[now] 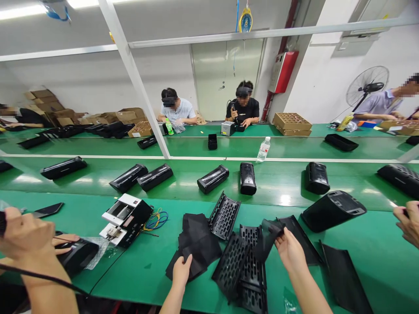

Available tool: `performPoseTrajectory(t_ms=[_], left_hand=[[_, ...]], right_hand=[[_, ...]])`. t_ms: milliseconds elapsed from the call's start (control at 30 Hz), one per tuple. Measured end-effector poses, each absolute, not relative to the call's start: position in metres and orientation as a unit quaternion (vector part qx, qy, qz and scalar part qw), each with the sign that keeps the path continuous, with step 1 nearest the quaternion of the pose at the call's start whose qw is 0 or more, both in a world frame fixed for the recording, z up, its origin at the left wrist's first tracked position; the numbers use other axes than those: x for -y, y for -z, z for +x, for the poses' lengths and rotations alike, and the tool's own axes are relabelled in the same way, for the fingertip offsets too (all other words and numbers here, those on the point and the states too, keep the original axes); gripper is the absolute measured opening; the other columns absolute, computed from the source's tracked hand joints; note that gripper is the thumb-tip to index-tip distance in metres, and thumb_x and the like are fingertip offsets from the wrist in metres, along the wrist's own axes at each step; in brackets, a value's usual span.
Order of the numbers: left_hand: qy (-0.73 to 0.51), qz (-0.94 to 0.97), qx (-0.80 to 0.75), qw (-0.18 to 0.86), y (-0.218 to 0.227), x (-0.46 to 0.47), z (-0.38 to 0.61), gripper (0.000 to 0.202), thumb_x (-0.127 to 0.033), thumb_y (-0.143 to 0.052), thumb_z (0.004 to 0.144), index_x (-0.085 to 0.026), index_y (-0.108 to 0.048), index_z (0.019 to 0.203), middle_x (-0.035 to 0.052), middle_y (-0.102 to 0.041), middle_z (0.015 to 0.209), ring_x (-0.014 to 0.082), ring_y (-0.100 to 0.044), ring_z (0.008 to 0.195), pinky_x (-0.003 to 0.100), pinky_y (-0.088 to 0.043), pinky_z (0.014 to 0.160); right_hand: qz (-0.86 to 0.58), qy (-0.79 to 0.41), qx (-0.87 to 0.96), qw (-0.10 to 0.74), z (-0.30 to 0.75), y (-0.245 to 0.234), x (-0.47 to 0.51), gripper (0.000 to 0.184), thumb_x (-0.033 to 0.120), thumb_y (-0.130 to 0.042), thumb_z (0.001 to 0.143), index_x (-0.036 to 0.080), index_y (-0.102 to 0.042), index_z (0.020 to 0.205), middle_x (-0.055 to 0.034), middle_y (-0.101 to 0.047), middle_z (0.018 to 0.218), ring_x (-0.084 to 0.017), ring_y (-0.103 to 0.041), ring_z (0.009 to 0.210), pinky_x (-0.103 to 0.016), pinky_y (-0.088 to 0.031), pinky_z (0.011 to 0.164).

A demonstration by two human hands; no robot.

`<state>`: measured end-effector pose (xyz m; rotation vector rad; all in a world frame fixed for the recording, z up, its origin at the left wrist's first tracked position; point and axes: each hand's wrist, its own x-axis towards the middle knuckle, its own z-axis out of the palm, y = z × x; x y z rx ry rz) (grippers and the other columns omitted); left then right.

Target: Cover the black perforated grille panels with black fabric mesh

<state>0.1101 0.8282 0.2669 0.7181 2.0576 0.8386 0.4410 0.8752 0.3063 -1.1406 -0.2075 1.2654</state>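
My left hand [182,269] lies on the edge of a stack of black fabric sheets [196,242] on the green bench, fingers pressing on the top sheet. My right hand [288,247] is raised a little and pinches a single black fabric piece [269,237] by its corner. Between my hands lie several black perforated grille panels [240,266], overlapping one another. Another grille panel [224,215] leans just behind the fabric stack.
A co-worker's hands [31,240] at the left hold a black part beside a white-and-black device [126,219]. Another person's hand [407,222] shows at the right edge. Black speaker housings [332,210] lie along the green conveyor [281,198]. A water bottle [263,149] and seated workers are beyond.
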Motion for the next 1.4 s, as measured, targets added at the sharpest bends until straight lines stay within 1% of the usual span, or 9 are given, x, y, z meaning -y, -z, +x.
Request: performPoseTrajectory(t_ms=[100, 200, 333, 467, 567, 767, 967, 1100, 1400], left_hand=[[-0.287, 0.348, -0.842, 0.297, -0.282, -0.827, 0.114, 0.042, -0.026, -0.054, 0.063, -0.008, -0.049, 0.100, 0.0201, -0.050, 0.103, 0.0370, -0.041, 0.108, 0.051, -0.031, 0.089], [-0.282, 0.467, -0.798, 0.255, -0.310, -0.828, 0.134, 0.048, -0.029, -0.048, 0.068, -0.010, -0.045, 0.112, 0.0191, -0.043, 0.115, 0.0336, -0.037, 0.113, 0.048, -0.029, 0.092], [-0.339, 0.503, -0.633, 0.480, -0.346, -0.830, 0.182, 0.046, -0.035, -0.054, 0.067, -0.017, -0.049, 0.108, 0.0122, -0.051, 0.113, 0.0243, -0.046, 0.107, 0.036, -0.037, 0.088], [-0.376, 0.458, -0.539, 0.599, -0.367, -0.831, 0.212, 0.027, -0.032, -0.064, 0.060, -0.016, -0.059, 0.081, 0.0055, -0.061, 0.083, 0.0186, -0.055, 0.082, 0.027, -0.041, 0.075], [-0.398, 0.409, -0.551, 0.609, -0.377, -0.831, 0.209, 0.022, -0.032, -0.066, 0.058, -0.015, -0.052, 0.059, -0.0033, -0.051, 0.056, 0.0101, -0.047, 0.058, 0.021, -0.037, 0.058], [-0.382, 0.364, -0.545, 0.652, -0.392, -0.827, 0.188, 0.026, -0.037, -0.066, 0.058, -0.015, -0.052, 0.063, -0.0028, -0.054, 0.059, 0.0085, -0.047, 0.058, 0.021, -0.037, 0.060], [-0.390, 0.320, -0.584, 0.636, -0.357, -0.824, 0.177, 0.032, -0.041, -0.066, 0.055, -0.016, -0.053, 0.070, -0.0026, -0.056, 0.058, 0.0091, -0.050, 0.054, 0.021, -0.038, 0.056], [-0.249, 0.382, -0.686, 0.568, -0.303, -0.811, 0.167, 0.024, -0.038, -0.048, 0.069, -0.016, -0.051, 0.078, -0.0030, -0.052, 0.057, 0.0094, -0.047, 0.045, 0.023, -0.037, 0.051], [-0.160, 0.542, -0.738, 0.369, -0.246, -0.793, 0.171, 0.010, -0.020, -0.046, 0.067, -0.018, -0.055, 0.072, 0.0012, -0.049, 0.072, 0.0154, -0.052, 0.068, 0.027, -0.040, 0.066]], right_hand=[[-0.460, -0.605, 0.073, 0.645, 0.434, -0.317, -0.871, 0.023, 0.035, -0.067, 0.060, 0.019, -0.058, 0.074, 0.0024, -0.067, 0.070, -0.013, -0.060, 0.063, -0.025, -0.049, 0.056], [-0.435, -0.647, 0.061, 0.624, 0.414, -0.330, -0.863, 0.018, 0.033, -0.064, 0.063, 0.020, -0.060, 0.074, 0.0030, -0.067, 0.068, -0.014, -0.061, 0.065, -0.027, -0.049, 0.061], [-0.414, -0.694, 0.085, 0.583, 0.380, -0.347, -0.853, 0.016, 0.035, -0.062, 0.064, 0.022, -0.062, 0.074, 0.0009, -0.067, 0.069, -0.019, -0.061, 0.075, -0.032, -0.049, 0.068], [-0.398, -0.727, 0.099, 0.550, 0.359, -0.362, -0.845, 0.018, 0.037, -0.060, 0.066, 0.021, -0.062, 0.075, -0.0001, -0.066, 0.068, -0.018, -0.060, 0.070, -0.031, -0.048, 0.064], [-0.372, -0.763, 0.063, 0.525, 0.358, -0.370, -0.839, 0.019, 0.039, -0.059, 0.068, 0.021, -0.062, 0.073, 0.0021, -0.065, 0.064, -0.013, -0.058, 0.057, -0.025, -0.046, 0.053], [-0.355, -0.801, 0.079, 0.475, 0.363, -0.378, -0.825, 0.030, 0.031, -0.065, 0.065, 0.022, -0.059, 0.093, 0.0008, -0.066, 0.071, -0.011, -0.058, 0.058, -0.025, -0.048, 0.058], [-0.456, -0.783, 0.113, 0.407, 0.365, -0.361, -0.818, 0.033, 0.024, -0.068, 0.060, 0.015, -0.061, 0.092, -0.0041, -0.066, 0.067, -0.011, -0.058, 0.052, -0.021, -0.047, 0.049], [-0.504, -0.730, 0.124, 0.445, 0.384, -0.337, -0.824, 0.035, 0.031, -0.067, 0.062, 0.016, -0.061, 0.093, -0.0042, -0.068, 0.070, -0.012, -0.060, 0.057, -0.021, -0.046, 0.052], [-0.612, -0.608, 0.272, 0.426, 0.438, -0.328, -0.845, 0.059, 0.049, -0.063, 0.057, 0.015, -0.058, 0.105, -0.0078, -0.067, 0.089, -0.024, -0.060, 0.086, -0.033, -0.048, 0.072]])
